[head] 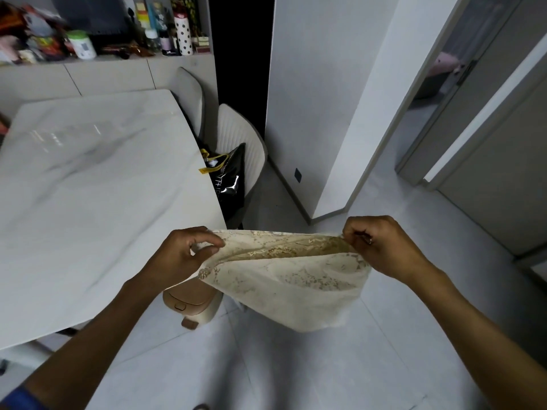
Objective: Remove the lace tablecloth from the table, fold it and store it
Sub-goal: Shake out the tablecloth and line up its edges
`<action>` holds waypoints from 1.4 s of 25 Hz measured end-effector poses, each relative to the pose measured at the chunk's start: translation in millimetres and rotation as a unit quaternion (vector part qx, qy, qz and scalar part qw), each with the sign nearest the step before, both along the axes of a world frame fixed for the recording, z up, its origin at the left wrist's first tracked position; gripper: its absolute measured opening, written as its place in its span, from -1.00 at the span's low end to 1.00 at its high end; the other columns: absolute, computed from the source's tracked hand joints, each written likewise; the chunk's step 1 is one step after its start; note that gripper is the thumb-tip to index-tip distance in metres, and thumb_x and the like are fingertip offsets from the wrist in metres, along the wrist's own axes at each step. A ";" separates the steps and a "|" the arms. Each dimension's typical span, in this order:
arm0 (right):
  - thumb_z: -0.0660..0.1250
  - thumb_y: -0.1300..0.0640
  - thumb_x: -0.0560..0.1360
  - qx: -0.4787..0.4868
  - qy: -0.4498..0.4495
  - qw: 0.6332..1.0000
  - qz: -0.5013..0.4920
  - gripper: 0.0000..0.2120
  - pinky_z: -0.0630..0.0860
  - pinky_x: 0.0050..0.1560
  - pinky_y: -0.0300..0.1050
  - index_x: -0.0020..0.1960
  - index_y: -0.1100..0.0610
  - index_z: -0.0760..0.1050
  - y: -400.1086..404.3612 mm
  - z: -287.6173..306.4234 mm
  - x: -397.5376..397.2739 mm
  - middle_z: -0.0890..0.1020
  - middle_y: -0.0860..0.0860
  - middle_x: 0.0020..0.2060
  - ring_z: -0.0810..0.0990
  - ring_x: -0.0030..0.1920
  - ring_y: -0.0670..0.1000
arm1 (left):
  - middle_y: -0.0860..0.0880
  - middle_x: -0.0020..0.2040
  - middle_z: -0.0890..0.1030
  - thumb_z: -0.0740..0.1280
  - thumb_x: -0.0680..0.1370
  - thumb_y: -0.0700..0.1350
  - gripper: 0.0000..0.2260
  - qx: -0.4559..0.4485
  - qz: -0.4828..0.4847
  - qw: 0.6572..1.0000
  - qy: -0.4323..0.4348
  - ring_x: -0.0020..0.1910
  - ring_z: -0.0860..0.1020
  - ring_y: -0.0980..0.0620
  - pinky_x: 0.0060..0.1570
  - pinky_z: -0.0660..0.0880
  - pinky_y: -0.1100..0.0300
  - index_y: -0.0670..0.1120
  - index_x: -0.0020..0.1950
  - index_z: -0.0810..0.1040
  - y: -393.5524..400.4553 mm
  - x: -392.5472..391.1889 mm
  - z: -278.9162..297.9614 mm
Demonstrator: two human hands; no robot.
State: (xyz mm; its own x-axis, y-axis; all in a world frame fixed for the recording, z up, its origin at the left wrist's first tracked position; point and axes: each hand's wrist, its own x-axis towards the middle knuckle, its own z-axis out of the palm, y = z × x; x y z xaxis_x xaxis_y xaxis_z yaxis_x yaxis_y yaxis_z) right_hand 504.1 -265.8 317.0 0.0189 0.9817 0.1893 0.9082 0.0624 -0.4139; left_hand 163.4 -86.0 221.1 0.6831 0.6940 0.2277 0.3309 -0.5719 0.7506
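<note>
The cream lace tablecloth (291,279) hangs folded in the air off the table's near right corner, over the floor. My left hand (183,253) pinches its upper left corner, and my right hand (381,247) pinches the upper right corner, stretching the top edge between them. The folded layers gape a little along that edge, and the lower part droops to a point. The white marble table (88,187) lies bare to the left.
Two white chairs (236,134) stand along the table's right side, a black bag (232,176) on the nearer one. A beige stool (192,303) sits under the near corner. A cluttered shelf (88,39) runs behind. Pillar (319,99) and doorways stand to the right.
</note>
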 end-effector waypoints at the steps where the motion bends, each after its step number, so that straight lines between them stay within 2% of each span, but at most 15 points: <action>1: 0.38 0.39 0.46 0.002 0.010 1.000 -0.007 -0.73 0.47 -0.30 -0.46 -0.26 0.06 0.48 1.5 1.6 -0.5 0.58 -0.05 -0.32 0.57 -0.29 -0.14 | 0.26 -0.02 0.67 0.47 0.49 -0.21 -0.69 0.009 0.014 1.000 -0.002 -0.04 0.64 0.22 -0.08 0.46 0.42 0.25 -0.04 0.65 1.3 0.0 0.4; 3: 0.38 0.36 0.48 -0.010 0.036 0.999 -0.036 -0.73 0.50 -0.30 -0.45 -0.24 0.02 0.49 3.7 5.1 -2.7 0.59 -0.09 -0.30 0.60 -0.27 -0.14 | 0.29 -0.03 0.68 0.49 0.47 -0.14 -0.74 -0.008 0.046 0.999 -0.012 -0.10 0.64 0.21 -0.12 0.52 0.30 0.27 -0.06 0.65 1.8 -0.3 0.7; 6: 0.39 0.31 0.49 -0.025 0.056 0.997 -0.057 -0.72 0.47 -0.33 -0.49 -0.26 -0.03 0.48 5.4 8.0 -1.3 0.60 -0.16 -0.27 0.61 -0.23 -0.20 | 0.04 -0.18 0.68 0.50 0.45 -0.07 -0.79 -0.074 0.071 0.993 -0.054 -0.30 0.60 0.07 -0.30 0.56 0.15 0.20 -0.02 0.60 -1.1 0.3 -3.3; 9: 0.40 0.31 0.49 -0.037 0.060 0.996 -0.056 -0.69 0.49 -0.33 -0.47 -0.27 -0.05 0.46 9.4 10.4 -0.3 0.61 -0.15 -0.27 0.61 -0.24 -0.18 | -0.14 -0.36 0.60 0.50 0.45 -0.24 -0.67 -0.170 0.086 0.973 -0.132 -0.35 0.59 -0.01 -0.32 0.57 0.23 0.10 0.07 0.53 -3.9 -3.4 -6.5; 12: 0.38 0.36 0.48 -0.044 0.065 0.996 -0.048 -0.65 0.50 -0.32 -0.46 -0.29 -0.04 0.45 12.3 13.0 1.2 0.62 -0.10 -0.28 0.60 -0.15 -0.21 | -0.36 -0.35 0.56 0.53 0.40 -0.26 -0.70 -0.194 0.111 0.960 -0.166 -0.34 0.55 -0.05 -0.23 0.57 0.28 0.06 0.00 0.62 -3.5 -5.1 -2.6; 16: 0.37 0.38 0.48 -0.055 0.069 0.995 -0.045 -0.60 0.49 -0.38 -0.41 -0.32 -0.06 0.41 13.8 11.6 3.9 0.64 -0.03 -0.28 0.64 -0.24 -0.07 | 0.00 -0.26 0.73 0.52 0.33 -0.15 -0.87 -0.193 0.090 0.958 -0.194 -0.29 0.67 0.12 -0.24 0.56 0.36 0.07 -0.19 0.73 1.5 -8.6 9.6; 20: 0.37 0.40 0.47 -0.067 0.059 0.995 -0.037 -0.59 0.51 -0.36 -0.32 -0.30 -0.09 0.43 16.1 7.9 3.2 0.63 0.00 -0.27 0.63 -0.24 0.01 | -0.07 -0.29 0.72 0.54 0.33 -0.10 -0.92 -0.200 0.074 0.959 -0.189 -0.29 0.66 0.10 -0.23 0.55 0.34 -0.03 -0.21 0.72 8.7 -14.5 16.1; 22: 0.37 0.41 0.46 -0.066 0.067 0.995 -0.036 -0.55 0.53 -0.35 -0.31 -0.31 -0.13 0.42 15.9 8.4 3.3 0.64 0.01 -0.27 0.63 -0.24 0.02 | -0.15 -0.32 0.67 0.54 0.33 -0.05 -0.84 -0.180 0.074 0.965 -0.177 -0.30 0.60 0.04 -0.24 0.52 0.27 -0.13 -0.25 0.68 10.9 -18.0 19.0; 24: 0.38 0.41 0.46 -0.068 0.079 0.994 -0.032 -0.53 0.53 -0.35 -0.30 -0.33 -0.15 0.43 16.0 9.6 2.7 0.64 0.00 -0.27 0.63 -0.24 0.01 | -0.06 -0.27 0.69 0.54 0.36 -0.11 -0.87 -0.172 0.076 0.965 -0.185 -0.27 0.60 0.03 -0.21 0.53 0.23 -0.13 -0.25 0.65 10.9 -17.7 23.3; 25: 0.38 0.40 0.46 -0.071 0.083 0.994 -0.030 -0.54 0.53 -0.35 -0.30 -0.33 -0.15 0.44 16.5 10.2 2.1 0.64 -0.01 -0.27 0.64 -0.23 0.00 | -0.01 -0.24 0.70 0.54 0.37 -0.18 -0.88 -0.164 0.077 0.963 -0.200 -0.25 0.62 0.03 -0.20 0.55 0.23 -0.08 -0.25 0.62 9.3 -16.0 26.7; 27: 0.38 0.38 0.47 -0.079 0.091 0.992 -0.030 -0.55 0.53 -0.32 -0.29 -0.30 -0.17 0.46 17.5 12.9 1.3 0.65 -0.02 -0.25 0.65 -0.20 0.01 | 0.08 -0.24 0.66 0.52 0.42 -0.27 -0.72 -0.089 0.082 0.972 -0.203 -0.20 0.63 0.03 -0.19 0.56 0.24 0.03 -0.25 0.48 4.4 -15.1 34.7; 29: 0.39 0.38 0.47 -0.075 0.101 0.992 -0.031 -0.59 0.59 -0.27 -0.22 -0.27 -0.12 0.48 18.3 18.3 1.6 0.66 -0.02 -0.23 0.66 -0.18 0.00 | 0.10 -0.15 0.63 0.38 0.53 -0.21 -0.77 0.080 0.023 0.988 -0.134 -0.14 0.63 0.08 -0.17 0.55 0.26 0.05 -0.22 0.43 -0.9 -20.6 41.7; 31: 0.40 0.38 0.47 -0.070 0.102 0.992 -0.031 -0.63 0.64 -0.22 -0.19 -0.25 -0.09 0.49 19.0 24.8 1.9 0.66 -0.04 -0.24 0.66 -0.18 -0.05 | 0.07 -0.05 0.58 0.18 0.51 -0.26 -0.82 0.238 -0.090 0.967 -0.010 -0.15 0.57 0.06 -0.24 0.50 0.21 -0.02 -0.19 0.46 -3.7 -26.0 46.2; 33: 0.40 0.37 0.47 -0.074 0.099 0.992 -0.029 -0.64 0.64 -0.22 -0.19 -0.26 -0.09 0.49 19.9 29.7 -1.0 0.66 -0.05 -0.25 0.66 -0.18 -0.07 | 0.00 -0.05 0.55 0.19 0.42 -0.31 -0.77 0.290 -0.129 0.942 0.108 -0.16 0.53 0.01 -0.34 0.50 0.17 -0.05 -0.17 0.57 -7.0 -22.3 41.1; 35: 0.40 0.35 0.48 -0.079 0.091 0.993 -0.016 -0.65 0.64 -0.24 -0.17 -0.26 -0.09 0.48 20.7 34.2 -7.6 0.66 -0.05 -0.27 0.66 -0.20 -0.05 | -0.03 -0.03 0.55 0.30 0.44 -0.30 -0.77 0.263 -0.099 0.945 0.167 -0.09 0.53 0.01 -0.28 0.55 0.15 -0.06 -0.03 0.66 -20.6 -11.8 26.7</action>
